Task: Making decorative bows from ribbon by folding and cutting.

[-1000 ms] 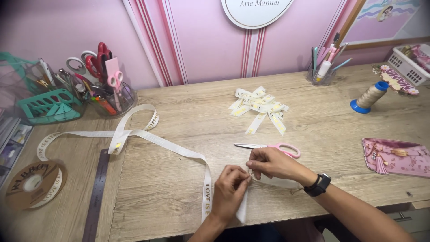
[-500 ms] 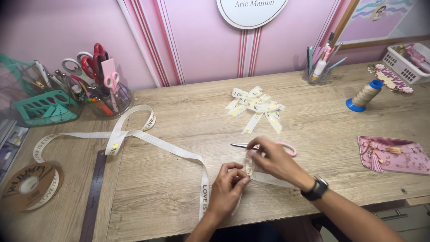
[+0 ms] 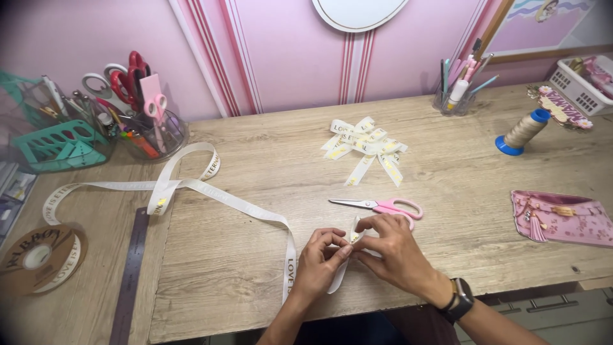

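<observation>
Pink striped walls back a pale wooden table set up as a craft station. At its near edge, the left hand and the right hand meet fingertip to fingertip, both closed in a pinch on a short folded piece of white ribbon with gold lettering. The fingers are curled tight and close together, likely so the fold keeps its shape while it is worked. The right wrist wears a dark watch.

From the hands, the ribbon runs left across the table in a long loose trail to a spool at the near left, lying slack so it feeds freely. Pink-handled scissors lie just beyond the hands, within easy reach. Farther back sits a small heap of finished ribbon bows, set apart from the working area. A metal ruler lies along the left side. At the far left, a clear cup holds scissors and tools; to the right stand a thread cone on a blue base and a pink pouch.
</observation>
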